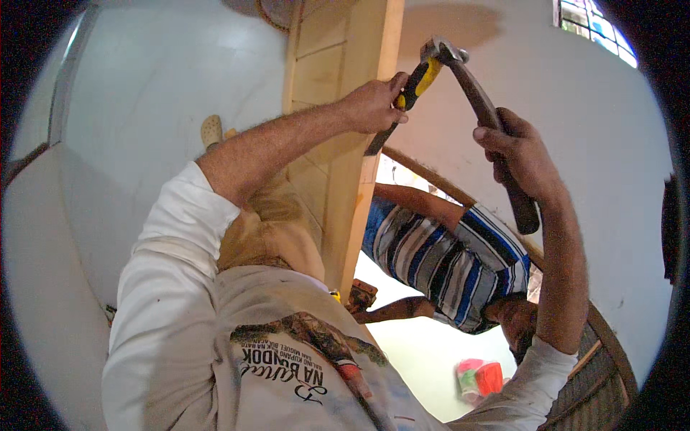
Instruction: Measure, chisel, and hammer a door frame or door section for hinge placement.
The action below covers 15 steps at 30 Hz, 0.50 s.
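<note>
Chisel point(415, 86), exactly one, is held up at the door point(374, 54), its yellow-and-black handle clamped in the fingers of the left hand point(374, 108), its dark blade angled to the door's narrow edge! And now one hammer point(478, 97), gripped to the right of the door, the fingers of the right hand point(521, 154) wrapped tight around its handle. Its single metal head is poised right by the chisel's butt; whether the two are touching cannot be told. Out beyond the door's right side, one co-worker in one striped shirt point(449, 262) is seen, two arms stretched doorward. Well right of the door, one barred window point(596, 29) is spotted, plus one red item point(490, 378). Over to the door's left, one light clog point(211, 130) is glimpsed.
</note>
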Motion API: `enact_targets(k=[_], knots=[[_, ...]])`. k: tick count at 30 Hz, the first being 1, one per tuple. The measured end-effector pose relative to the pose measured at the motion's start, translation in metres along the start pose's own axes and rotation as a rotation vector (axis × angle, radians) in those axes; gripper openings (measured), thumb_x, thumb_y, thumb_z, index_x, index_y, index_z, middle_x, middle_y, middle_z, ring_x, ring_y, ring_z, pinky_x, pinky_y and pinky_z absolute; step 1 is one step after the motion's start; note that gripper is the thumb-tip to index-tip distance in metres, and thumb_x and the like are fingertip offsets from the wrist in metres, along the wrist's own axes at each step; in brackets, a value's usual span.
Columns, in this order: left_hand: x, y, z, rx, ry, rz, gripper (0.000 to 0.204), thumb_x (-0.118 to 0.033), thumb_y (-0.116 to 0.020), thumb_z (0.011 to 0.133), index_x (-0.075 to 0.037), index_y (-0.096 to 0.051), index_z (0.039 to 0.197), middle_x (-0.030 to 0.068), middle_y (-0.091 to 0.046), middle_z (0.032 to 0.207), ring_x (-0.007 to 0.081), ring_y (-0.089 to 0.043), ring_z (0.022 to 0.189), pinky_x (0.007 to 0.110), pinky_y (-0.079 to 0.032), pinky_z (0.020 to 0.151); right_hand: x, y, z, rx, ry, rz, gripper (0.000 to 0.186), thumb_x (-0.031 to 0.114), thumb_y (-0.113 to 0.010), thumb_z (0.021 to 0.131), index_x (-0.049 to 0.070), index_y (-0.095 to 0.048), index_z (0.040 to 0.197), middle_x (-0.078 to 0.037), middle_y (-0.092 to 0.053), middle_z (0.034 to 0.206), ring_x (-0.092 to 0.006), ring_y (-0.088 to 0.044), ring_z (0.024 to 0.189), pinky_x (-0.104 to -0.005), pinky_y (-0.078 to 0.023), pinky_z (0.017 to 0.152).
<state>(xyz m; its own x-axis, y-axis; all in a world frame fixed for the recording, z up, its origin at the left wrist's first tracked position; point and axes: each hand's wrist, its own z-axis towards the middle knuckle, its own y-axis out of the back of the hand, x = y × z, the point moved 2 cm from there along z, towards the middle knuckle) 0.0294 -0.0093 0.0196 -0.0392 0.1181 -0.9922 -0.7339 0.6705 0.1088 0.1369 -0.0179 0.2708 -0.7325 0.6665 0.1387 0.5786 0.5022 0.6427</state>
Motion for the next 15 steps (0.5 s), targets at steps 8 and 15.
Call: enact_targets(k=[8,15], knots=[[0.002,0.001,0.000,-0.010,0.011,-0.081,0.060,-0.021,-0.074,0.080,-0.001,-0.038,0.124,0.0224,-0.063,0.089,0.0390,-0.066,0.079,0.047,-0.052,0.072,0.002,0.003,0.008,-0.056,0.052,0.045,0.030,0.029,-0.069,0.085,0.004,-0.055,0.095,-0.002,-0.049,0.068,-0.0110,-0.047,0.051,-0.0264,-0.041,0.044],[0.005,0.000,-0.001,0.000,0.069,-0.060,0.056,-0.020,-0.073,0.080,0.000,-0.039,0.120,0.0232,-0.064,0.088,0.0413,-0.065,0.087,0.047,-0.050,0.076,-0.001,0.008,0.019,-0.112,0.098,0.017,0.030,0.030,-0.067,0.087,0.003,-0.055,0.094,-0.002,-0.050,0.068,-0.0116,-0.048,0.050,-0.0273,-0.043,0.045]])
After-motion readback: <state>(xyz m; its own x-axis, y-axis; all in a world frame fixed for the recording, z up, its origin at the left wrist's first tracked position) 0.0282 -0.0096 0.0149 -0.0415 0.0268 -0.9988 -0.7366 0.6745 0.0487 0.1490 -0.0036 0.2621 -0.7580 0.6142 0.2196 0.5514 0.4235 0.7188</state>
